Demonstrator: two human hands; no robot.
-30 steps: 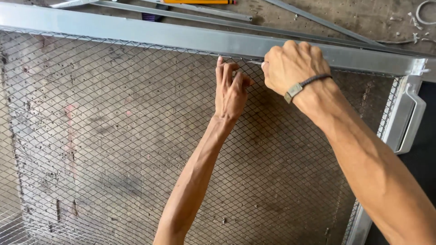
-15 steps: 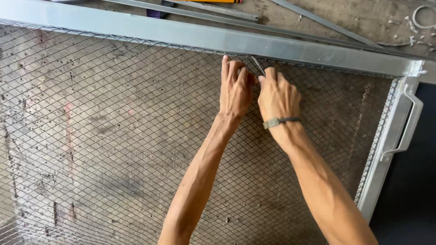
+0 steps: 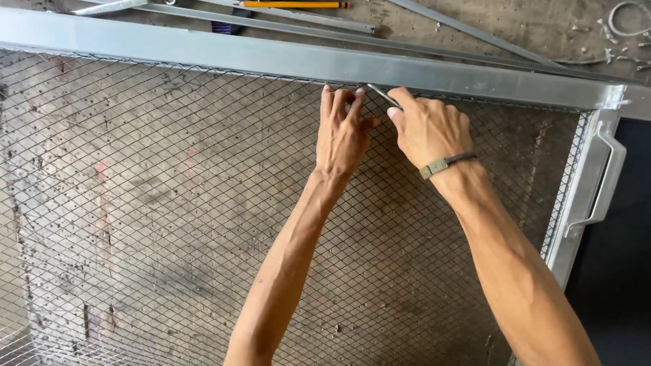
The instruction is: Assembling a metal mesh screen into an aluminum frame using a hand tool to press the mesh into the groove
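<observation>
A grey metal frame (image 3: 271, 57) filled with diamond wire mesh (image 3: 169, 203) lies flat over a stained board. My left hand (image 3: 342, 132) presses on the mesh just under the top bar, fingers spread and hooked into the wire. Beside it, my right hand (image 3: 427, 125), with a wrist strap, pinches a thin metal piece (image 3: 382, 95) that points at the mesh's top edge next to my left fingers. What kind of piece it is cannot be told.
A handle (image 3: 600, 183) is fixed to the frame's right bar. Beyond the top bar lie long metal strips (image 3: 319, 24), a yellow pencil (image 3: 295, 5) and a coil of wire (image 3: 627, 17) on a dirty floor. A dark surface (image 3: 617, 285) borders the right side.
My right hand came down from the top bar to sit beside my left hand, holding the thin metal piece at the mesh edge. The left hand stayed in place.
</observation>
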